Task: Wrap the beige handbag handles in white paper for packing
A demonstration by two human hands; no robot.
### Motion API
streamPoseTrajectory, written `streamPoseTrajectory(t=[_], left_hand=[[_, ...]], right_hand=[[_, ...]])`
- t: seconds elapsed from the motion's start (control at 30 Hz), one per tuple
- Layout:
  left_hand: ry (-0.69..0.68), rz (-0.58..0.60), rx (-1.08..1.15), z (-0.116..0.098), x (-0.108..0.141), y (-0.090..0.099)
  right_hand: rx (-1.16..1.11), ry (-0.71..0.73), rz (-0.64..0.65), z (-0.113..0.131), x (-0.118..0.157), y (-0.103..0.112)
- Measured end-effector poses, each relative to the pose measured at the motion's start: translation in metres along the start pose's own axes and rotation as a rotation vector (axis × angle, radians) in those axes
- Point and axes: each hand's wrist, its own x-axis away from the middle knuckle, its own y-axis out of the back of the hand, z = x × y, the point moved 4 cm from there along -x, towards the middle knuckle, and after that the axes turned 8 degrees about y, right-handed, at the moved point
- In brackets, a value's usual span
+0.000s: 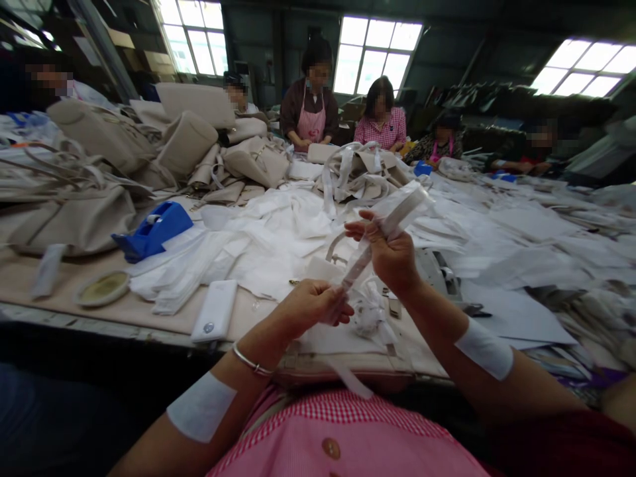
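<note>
A grey-beige bag strap [358,266], partly covered in thin translucent white wrapping, runs diagonally between my two hands. My left hand [318,301] pinches its lower end with curled fingers. Farther up, my right hand [390,255] grips the strap between thumb and palm, its other fingers stretched out to the left. The wrapped upper end [410,205] sticks out beyond the right hand. Below the hands lie crumpled clear wrapping [368,315] and a metal buckle piece [394,306] on the table.
Beige handbags [189,146] are heaped at the left and back. White wrapping sheets [278,218] spread over the middle. A blue tape dispenser [154,232], a white phone [215,310], a round dish [102,289] and a grey dispenser [440,271] stand around. Several people sit across the table.
</note>
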Motion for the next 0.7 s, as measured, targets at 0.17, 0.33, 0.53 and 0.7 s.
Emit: streamPoseTrajectory(t=[0.17,0.33,0.53,0.7], left_hand=[[-0.026,-0.091,0.06,0.004,-0.003,-0.008],[-0.207,-0.169,0.138,-0.007,-0.009,-0.011],[-0.281,-0.204,-0.091,-0.017,-0.01,-0.01],[-0.195,-0.177,-0.26,-0.012,-0.006,-0.014]], right_hand=[[-0.139,-0.19,-0.017,-0.017,0.017,-0.014],[-0.214,-0.291,-0.078,-0.034,0.041,-0.021],[-0.245,-0.301,-0.059,-0.027,0.038,-0.015],[-0.08,-0.099,-0.064,-0.002,0.015,-0.011]])
